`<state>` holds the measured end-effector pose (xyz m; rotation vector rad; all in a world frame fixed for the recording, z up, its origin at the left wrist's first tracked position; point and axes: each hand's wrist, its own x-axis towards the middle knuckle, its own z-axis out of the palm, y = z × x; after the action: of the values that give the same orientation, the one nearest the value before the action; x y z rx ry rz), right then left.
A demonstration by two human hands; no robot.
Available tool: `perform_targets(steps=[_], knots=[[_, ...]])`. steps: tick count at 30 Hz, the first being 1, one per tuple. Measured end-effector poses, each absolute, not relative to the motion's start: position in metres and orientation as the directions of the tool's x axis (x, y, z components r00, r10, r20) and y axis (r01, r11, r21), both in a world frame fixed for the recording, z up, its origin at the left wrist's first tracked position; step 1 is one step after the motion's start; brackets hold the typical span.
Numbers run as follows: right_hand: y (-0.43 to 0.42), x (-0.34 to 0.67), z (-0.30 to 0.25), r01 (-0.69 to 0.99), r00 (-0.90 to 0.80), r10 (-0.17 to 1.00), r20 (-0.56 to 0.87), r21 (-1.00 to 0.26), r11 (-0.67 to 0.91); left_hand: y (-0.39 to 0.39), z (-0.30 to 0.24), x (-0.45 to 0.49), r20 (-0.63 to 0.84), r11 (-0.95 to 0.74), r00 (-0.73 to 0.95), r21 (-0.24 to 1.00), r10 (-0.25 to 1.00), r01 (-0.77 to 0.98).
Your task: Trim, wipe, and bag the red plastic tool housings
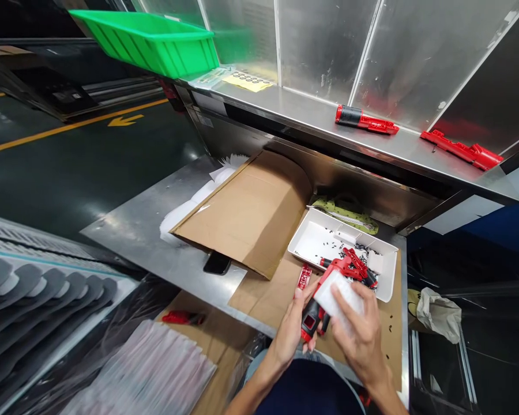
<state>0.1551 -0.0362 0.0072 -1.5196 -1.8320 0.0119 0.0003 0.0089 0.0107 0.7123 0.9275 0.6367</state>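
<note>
My left hand [290, 329] is closed around a red and black tool-shaped part [312, 320], held low over the cardboard sheet [268, 297] near the bench's front edge. My right hand [358, 334] grips a white foam-like pad [338, 297] and presses it against the upper end of that red part. Just behind the hands stands a white tray [315, 237] with small black screws and more red parts [355, 264] in it. A small red piece [304, 276] lies on the cardboard beside the tray.
A bent cardboard sheet [251, 213] covers the steel bench [142, 230], with a phone [217, 263] under its edge. On the upper shelf [311, 124] lie two red housings [363, 120] [462, 150] and a green bin [151, 40]. A red part [184, 317] lies on stacked bags lower left.
</note>
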Motion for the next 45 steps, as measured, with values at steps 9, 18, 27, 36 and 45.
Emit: perform_targets(steps=[9,18,27,36,45], knots=[[-0.030,0.141,0.001,0.846,0.047,0.859,0.510,-0.477,0.237,0.007,0.001,0.008,-0.502,0.580,0.389,0.807,0.772,-0.111],[-0.005,0.223,0.008,0.663,0.394,0.815,0.426,-0.746,0.069,0.017,0.011,-0.006,-0.544,0.782,0.604,0.577,0.583,-0.236],[-0.037,0.246,0.029,0.703,-0.126,0.891,0.437,-0.594,0.390,0.031,0.019,-0.017,-0.520,0.836,0.684,0.486,0.512,-0.256],[-0.010,0.254,0.054,0.789,-0.449,0.794,0.410,-0.236,0.568,0.038,0.030,-0.022,-0.562,0.802,0.685,0.595,0.463,-0.055],[-0.006,0.254,0.060,0.780,-0.516,0.776,0.363,-0.175,0.601,0.042,0.029,-0.030,-0.553,0.777,0.712,0.630,0.433,0.017]])
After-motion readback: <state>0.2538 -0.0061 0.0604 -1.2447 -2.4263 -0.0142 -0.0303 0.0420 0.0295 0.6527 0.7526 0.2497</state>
